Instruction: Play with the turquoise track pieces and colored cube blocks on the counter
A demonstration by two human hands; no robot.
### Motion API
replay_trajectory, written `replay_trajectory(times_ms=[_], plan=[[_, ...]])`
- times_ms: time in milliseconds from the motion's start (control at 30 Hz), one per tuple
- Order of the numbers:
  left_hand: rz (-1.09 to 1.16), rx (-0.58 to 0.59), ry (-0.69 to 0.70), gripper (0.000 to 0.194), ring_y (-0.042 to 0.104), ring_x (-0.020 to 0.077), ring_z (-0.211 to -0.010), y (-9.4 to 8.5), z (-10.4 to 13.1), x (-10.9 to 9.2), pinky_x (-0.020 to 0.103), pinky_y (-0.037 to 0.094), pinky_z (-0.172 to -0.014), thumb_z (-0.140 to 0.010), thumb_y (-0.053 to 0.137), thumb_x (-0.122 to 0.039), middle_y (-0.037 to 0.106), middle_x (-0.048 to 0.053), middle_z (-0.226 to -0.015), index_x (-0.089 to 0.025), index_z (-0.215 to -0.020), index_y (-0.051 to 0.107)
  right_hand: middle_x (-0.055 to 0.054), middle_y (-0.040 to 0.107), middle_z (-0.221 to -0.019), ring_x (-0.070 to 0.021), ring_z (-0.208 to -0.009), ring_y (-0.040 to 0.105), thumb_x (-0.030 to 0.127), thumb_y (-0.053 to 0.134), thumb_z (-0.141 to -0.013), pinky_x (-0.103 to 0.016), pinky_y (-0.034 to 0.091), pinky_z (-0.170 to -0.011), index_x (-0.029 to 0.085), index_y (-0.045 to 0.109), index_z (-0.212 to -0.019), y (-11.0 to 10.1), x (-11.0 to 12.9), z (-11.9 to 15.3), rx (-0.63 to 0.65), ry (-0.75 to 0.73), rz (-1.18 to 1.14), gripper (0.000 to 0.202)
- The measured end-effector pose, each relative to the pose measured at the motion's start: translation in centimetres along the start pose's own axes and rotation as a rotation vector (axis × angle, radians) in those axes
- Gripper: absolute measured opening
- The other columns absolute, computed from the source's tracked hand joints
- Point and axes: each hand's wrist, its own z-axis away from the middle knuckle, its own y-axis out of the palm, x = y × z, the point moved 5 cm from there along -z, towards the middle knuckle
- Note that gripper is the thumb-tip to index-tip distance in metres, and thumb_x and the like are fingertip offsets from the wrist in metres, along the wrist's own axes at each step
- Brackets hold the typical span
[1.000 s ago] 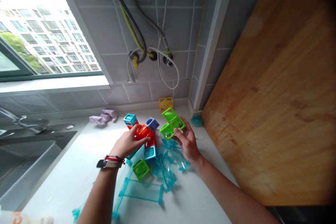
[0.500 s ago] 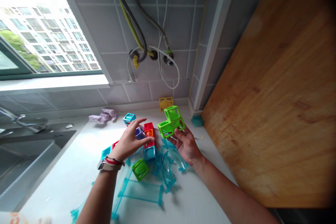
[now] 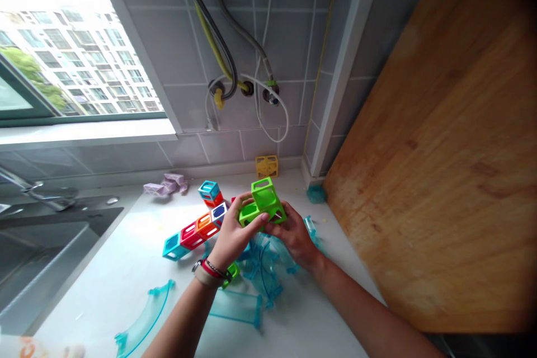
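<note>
Both my hands grip a green block piece (image 3: 265,197) made of joined open-frame cubes, held above the counter. My left hand (image 3: 240,225) has its thumb across the front and fingers round the left side. My right hand (image 3: 295,238) clasps it from the lower right. Left of my left hand lies a row of cube blocks (image 3: 195,233) in light blue, red, orange and dark blue. Behind it stands a light blue and red-orange block pair (image 3: 210,193). Translucent teal track pieces (image 3: 264,271) lie beneath my hands. Another green block (image 3: 230,275) is partly hidden by my left wrist.
A yellow block piece (image 3: 267,166) stands against the back wall, with lilac pieces (image 3: 166,184) to the left. A curved teal track (image 3: 146,319) lies at the front left. The sink (image 3: 90,218) borders the counter on the left; a large wooden board (image 3: 444,168) leans at right.
My left hand has moved right and closed on the green block piece. That piece has turned and shifted slightly left and down in my right hand. The row of coloured blocks is now uncovered.
</note>
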Motion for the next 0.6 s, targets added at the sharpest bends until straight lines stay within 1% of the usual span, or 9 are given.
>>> replay_trajectory(times_ms=[100,167,267,367,433,500,533,600], plan=[[0.139,0.018,-0.054,0.056,0.074,0.0277,-0.107,-0.5,-0.2,0.4,0.040,0.063,-0.089,-0.085,0.079,-0.039,0.069,0.011,-0.126,-0.023,-0.130,0.049,-0.003,0.069,-0.123,-0.0236,-0.106,0.068,0.033,0.083,-0.083,-0.036,0.060,-0.087,0.031,0.060,-0.128,-0.3,0.0,-0.1,-0.004,0.007,0.018,0.051],[0.185,0.043,-0.076,0.063,0.073,0.0287,-0.108,-0.8,-0.3,0.7,0.040,0.063,-0.087,-0.083,0.082,-0.038,0.068,0.013,-0.129,-0.025,-0.133,0.047,-0.003,0.068,-0.126,-0.0232,-0.107,0.068,0.036,0.080,-0.085,-0.035,0.059,-0.087,0.032,0.060,-0.130,-0.4,0.2,-0.2,0.001,0.001,0.023,0.050],[0.188,0.082,-0.096,0.072,0.073,0.0303,-0.108,-1.1,-0.5,0.8,0.039,0.064,-0.083,-0.079,0.085,-0.037,0.067,0.014,-0.132,-0.026,-0.137,0.045,-0.004,0.073,-0.119,-0.0220,-0.105,0.068,0.035,0.082,-0.083,-0.032,0.057,-0.089,0.028,0.067,-0.123,-0.6,0.5,-0.3,0.000,-0.022,0.094,0.043],[0.194,0.092,-0.115,0.079,0.075,0.0298,-0.103,-1.4,-0.5,0.9,0.038,0.064,-0.081,-0.078,0.086,-0.035,0.070,0.013,-0.126,-0.027,-0.143,0.043,-0.003,0.074,-0.117,-0.0222,-0.102,0.069,0.034,0.086,-0.077,-0.030,0.058,-0.085,0.027,0.070,-0.119,-1.0,0.2,-0.5,-0.025,0.007,0.123,0.045],[0.215,0.070,-0.106,0.091,0.076,0.0280,-0.100,-1.6,-0.6,1.0,0.038,0.063,-0.083,-0.078,0.086,-0.032,0.072,0.010,-0.119,-0.029,-0.152,0.033,-0.003,0.074,-0.118,-0.0232,-0.102,0.070,0.033,0.089,-0.073,-0.032,0.059,-0.085,0.027,0.071,-0.119,-1.2,-0.1,-0.5,-0.042,0.036,0.104,0.049],[0.250,0.036,-0.079,0.102,0.076,0.0267,-0.101,-1.7,-0.7,1.0,0.039,0.062,-0.087,-0.079,0.086,-0.029,0.073,0.009,-0.118,-0.031,-0.158,0.021,-0.003,0.073,-0.121,-0.0239,-0.103,0.071,0.032,0.090,-0.072,-0.035,0.060,-0.087,0.027,0.071,-0.118,-1.4,-0.2,-0.5,-0.066,0.050,0.055,0.050],[0.267,0.026,-0.066,0.105,0.075,0.0267,-0.104,-1.6,-0.7,1.0,0.039,0.061,-0.089,-0.079,0.085,-0.028,0.073,0.009,-0.119,-0.031,-0.159,0.017,-0.003,0.073,-0.121,-0.0240,-0.103,0.072,0.032,0.090,-0.072,-0.036,0.060,-0.088,0.027,0.071,-0.118,-1.5,-0.3,-0.5,-0.081,0.056,0.022,0.049],[0.290,0.042,-0.063,0.105,0.074,0.0276,-0.108,-1.2,-0.7,1.1,0.040,0.060,-0.093,-0.079,0.085,-0.029,0.072,0.010,-0.121,-0.029,-0.160,0.018,-0.002,0.074,-0.121,-0.0237,-0.102,0.072,0.033,0.089,-0.075,-0.038,0.061,-0.088,0.027,0.071,-0.116,-1.6,-0.3,-0.5,-0.112,0.070,-0.047,0.045]])
